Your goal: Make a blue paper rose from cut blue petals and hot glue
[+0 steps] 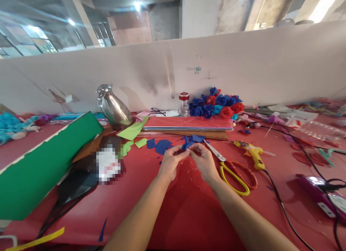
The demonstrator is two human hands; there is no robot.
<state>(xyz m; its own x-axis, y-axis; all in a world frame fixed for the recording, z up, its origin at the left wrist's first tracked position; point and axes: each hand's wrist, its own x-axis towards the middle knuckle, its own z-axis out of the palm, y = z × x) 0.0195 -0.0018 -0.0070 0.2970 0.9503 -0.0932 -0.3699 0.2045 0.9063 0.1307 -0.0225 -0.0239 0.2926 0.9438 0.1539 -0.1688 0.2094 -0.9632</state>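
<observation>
Over the middle of the red table, both my hands pinch a small, bunched blue paper piece (186, 146) between thumbs and fingertips. My left hand (170, 164) is closed on its left side, and my right hand (204, 161) is closed on its right. The fingers partly hide the paper's shape. Loose blue paper cut-outs (163, 146) lie just beyond and left of my left hand. Beside my right hand rest scissors (222, 158) with one yellow and one red handle. Farther right lies a yellow glue gun (254, 153) with a black cord.
Blue and red paper flowers (216, 105) are piled by the wall, beside a red-lidded jar (184, 103). Stacked sheets (186, 122) lie before them. A metal jug (115, 108), green board (51, 168) and black pouch (78, 184) stand left. A purple device (319, 191) sits right among cords.
</observation>
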